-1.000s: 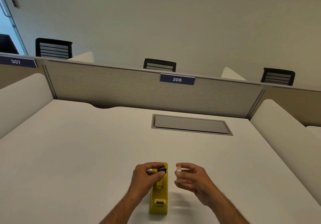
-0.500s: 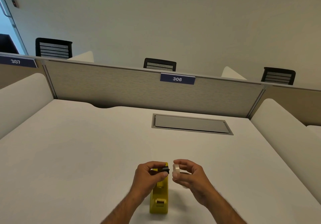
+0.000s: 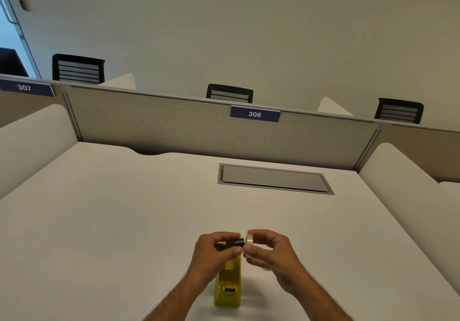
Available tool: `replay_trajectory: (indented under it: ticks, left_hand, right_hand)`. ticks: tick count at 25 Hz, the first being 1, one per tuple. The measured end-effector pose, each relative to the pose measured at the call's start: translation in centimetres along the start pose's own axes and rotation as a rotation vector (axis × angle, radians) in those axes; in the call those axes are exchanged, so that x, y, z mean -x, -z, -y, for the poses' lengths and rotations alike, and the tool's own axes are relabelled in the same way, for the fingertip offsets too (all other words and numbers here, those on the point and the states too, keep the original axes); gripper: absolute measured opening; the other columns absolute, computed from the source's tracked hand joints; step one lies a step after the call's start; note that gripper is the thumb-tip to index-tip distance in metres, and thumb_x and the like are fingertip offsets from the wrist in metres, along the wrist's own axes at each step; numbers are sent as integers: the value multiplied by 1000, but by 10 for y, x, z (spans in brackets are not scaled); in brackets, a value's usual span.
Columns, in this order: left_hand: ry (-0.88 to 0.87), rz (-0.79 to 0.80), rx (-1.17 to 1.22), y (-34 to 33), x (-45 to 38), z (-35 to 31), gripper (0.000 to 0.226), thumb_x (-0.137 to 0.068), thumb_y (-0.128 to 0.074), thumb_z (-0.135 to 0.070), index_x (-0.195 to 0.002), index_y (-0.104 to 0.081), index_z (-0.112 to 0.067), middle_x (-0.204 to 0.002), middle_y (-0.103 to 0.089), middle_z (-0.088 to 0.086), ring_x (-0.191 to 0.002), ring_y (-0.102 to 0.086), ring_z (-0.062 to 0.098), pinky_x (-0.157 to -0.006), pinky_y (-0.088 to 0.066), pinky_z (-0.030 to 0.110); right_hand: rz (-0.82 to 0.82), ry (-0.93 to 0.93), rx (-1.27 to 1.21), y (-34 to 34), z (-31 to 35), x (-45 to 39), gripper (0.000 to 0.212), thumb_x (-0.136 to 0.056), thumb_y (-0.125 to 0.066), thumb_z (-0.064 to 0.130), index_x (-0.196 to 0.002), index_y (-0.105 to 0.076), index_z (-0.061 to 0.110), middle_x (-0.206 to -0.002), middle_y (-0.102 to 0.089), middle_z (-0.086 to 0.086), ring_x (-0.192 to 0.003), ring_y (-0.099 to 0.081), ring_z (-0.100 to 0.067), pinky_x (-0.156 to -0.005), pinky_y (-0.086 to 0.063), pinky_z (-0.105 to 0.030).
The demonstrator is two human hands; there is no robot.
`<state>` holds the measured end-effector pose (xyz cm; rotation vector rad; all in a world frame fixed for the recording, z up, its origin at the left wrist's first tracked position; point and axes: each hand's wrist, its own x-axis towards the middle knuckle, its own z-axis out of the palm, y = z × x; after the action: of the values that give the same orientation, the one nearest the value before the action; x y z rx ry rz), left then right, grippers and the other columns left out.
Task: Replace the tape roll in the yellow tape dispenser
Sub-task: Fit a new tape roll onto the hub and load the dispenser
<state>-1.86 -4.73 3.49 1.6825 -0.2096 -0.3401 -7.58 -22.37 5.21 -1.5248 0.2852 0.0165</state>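
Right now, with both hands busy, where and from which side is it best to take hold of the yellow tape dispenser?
Probably grip the yellow tape dispenser across its two long flat sides at the near, heavier-looking end, coming from above. It stands upright and narrow on the desk, pointing away from the person. Its far end lies under the left hand with the black core and the right hand with the tape roll.

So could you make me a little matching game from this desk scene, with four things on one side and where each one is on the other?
Things:
1. black spool
2. tape roll
3. yellow tape dispenser
4. sign reading 306

Places:
A. on the partition at the back of the desk
B. pinched in the left hand
C. standing on the white desk below the hands
D. held in the right hand

Pairs: 1-B, 2-D, 3-C, 4-A
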Motion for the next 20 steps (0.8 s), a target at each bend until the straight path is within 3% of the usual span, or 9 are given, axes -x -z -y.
replay_trajectory:
  ticks: [6, 12, 20]
  left_hand:
    - [-18, 28, -4, 1, 0, -3, 31, -73, -83, -15, -102, -77, -25, -99, -78, -4, -94, -73, 18, -89, -59, 45]
    - [-23, 26, 3, 2, 2, -3, 32, -74, -81, -11, -103, -77, -23, -99, -78, -2, -93, -73, 18, -90, -58, 46]
    - [-34, 40, -15, 2, 2, -2, 30, -80, -75, -5, -105, -76, -20, -104, -77, 0, -94, -73, 17, -91, -58, 45]
  right_hand:
    - [-6, -10, -23, -2, 4, -3, 50, -62, -91, 37, -106, -74, 20, -111, -71, -10, -79, -75, -39, -68, -63, -41]
    - [65, -15, 26, 3, -1, -5, 55, -57, -96, 18, -107, -74, 20, -112, -72, -7, -92, -74, -32, -71, -62, -39]
    - [72, -14, -2, 2, -2, -5, 56, -59, -95, 21, -110, -72, 22, -102, -77, -6, -87, -74, -37, -70, -62, -42]
